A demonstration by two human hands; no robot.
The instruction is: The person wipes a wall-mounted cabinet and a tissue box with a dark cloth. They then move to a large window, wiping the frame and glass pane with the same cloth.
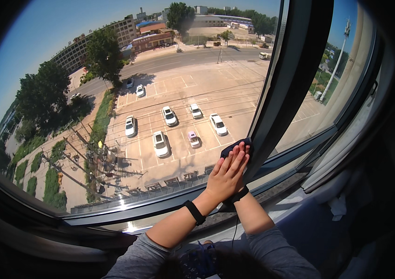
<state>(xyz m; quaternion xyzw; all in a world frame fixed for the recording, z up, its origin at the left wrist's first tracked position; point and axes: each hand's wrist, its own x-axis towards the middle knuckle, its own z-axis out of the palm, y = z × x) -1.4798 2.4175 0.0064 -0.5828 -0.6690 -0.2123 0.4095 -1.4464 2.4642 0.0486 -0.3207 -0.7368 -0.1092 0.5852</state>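
My left hand (223, 179) lies over my right hand (247, 149), its fingers slightly apart and covering most of it. Beneath the hands is a dark cloth (227, 150), pressed flat by my right hand against the window pane (232, 104) at its lower right corner. The cloth's right edge meets the black upright window frame (288, 80). A black band (194, 212) circles my left wrist, and another dark band (241, 194) sits on the right one. Much of the cloth and the right palm is hidden.
The lower window rail (131, 212) runs below my forearms, above a sill (215, 219). To the right are a second pane and a pale curtain (337, 167). A thin black cable (235, 232) hangs between my arms. Outside, far below, several cars stand in a parking lot (183, 87).
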